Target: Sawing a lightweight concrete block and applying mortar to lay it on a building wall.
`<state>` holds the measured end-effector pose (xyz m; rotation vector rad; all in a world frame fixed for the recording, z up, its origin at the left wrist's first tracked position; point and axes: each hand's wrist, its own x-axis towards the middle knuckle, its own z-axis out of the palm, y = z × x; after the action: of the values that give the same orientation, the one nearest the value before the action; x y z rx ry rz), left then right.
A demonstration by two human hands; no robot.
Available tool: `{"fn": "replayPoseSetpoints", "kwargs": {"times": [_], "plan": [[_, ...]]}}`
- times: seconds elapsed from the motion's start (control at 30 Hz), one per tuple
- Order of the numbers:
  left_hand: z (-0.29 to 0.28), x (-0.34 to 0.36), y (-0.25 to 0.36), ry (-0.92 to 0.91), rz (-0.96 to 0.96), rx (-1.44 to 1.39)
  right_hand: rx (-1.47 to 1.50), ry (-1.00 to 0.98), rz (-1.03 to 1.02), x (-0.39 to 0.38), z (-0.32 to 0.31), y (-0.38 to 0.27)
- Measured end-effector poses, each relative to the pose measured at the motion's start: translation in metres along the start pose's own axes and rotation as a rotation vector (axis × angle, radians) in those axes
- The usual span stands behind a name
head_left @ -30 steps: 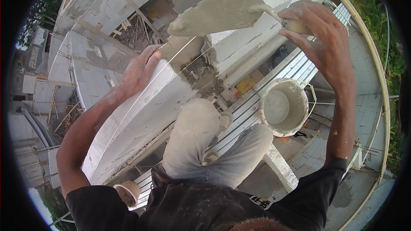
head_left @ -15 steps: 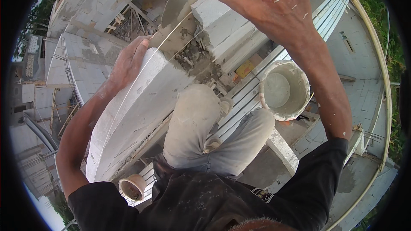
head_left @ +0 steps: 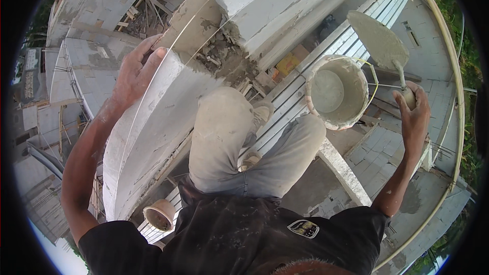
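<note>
My right hand (head_left: 415,114) is closed round the handle of a trowel (head_left: 379,38), held out to the right. Its broad blade is coated in grey mortar. Left of that hand is a mortar-smeared bucket (head_left: 355,99) with a yellow-sleeved wire handle and pale grey matter at its bottom. My left hand (head_left: 135,74) rests on the far end of a long white block (head_left: 158,107), thumb and forefinger stretched forward and apart. The other fingers are partly hidden. A taut string (head_left: 147,84) runs along the block, close to my left thumb.
Beyond a mortar-strewn gap (head_left: 226,53) stands another white block (head_left: 275,7). Metal planks (head_left: 285,109) pass beneath my legs. A small pot (head_left: 159,215) sits at lower left. A long pale pole (head_left: 461,97) curves along the right. Lower building levels show on both sides.
My right hand has swung from the far middle back to the right, bringing the trowel into clear view. My left hand has shifted slightly left along with the view, still at the block.
</note>
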<state>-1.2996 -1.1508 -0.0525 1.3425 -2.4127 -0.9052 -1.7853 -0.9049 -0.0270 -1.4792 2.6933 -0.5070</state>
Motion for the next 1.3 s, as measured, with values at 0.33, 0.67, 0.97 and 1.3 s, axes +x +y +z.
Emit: {"fn": "replayPoseSetpoints", "kwargs": {"times": [0.33,0.67,0.97,1.3], "plan": [[0.000,0.006,0.002,-0.007,-0.045,0.005,-0.831,-0.231,-0.228,-0.047,0.208,0.142],[0.001,-0.001,0.006,0.039,-0.063,0.009,-0.388,-0.654,-0.054,-0.034,0.237,0.119],[0.002,0.004,-0.007,0.035,-0.077,0.012,0.510,-0.743,0.306,-0.062,0.155,0.158],[0.003,0.007,-0.006,0.078,0.043,-0.005,0.522,-0.358,-0.223,0.005,0.001,-0.002]]}}
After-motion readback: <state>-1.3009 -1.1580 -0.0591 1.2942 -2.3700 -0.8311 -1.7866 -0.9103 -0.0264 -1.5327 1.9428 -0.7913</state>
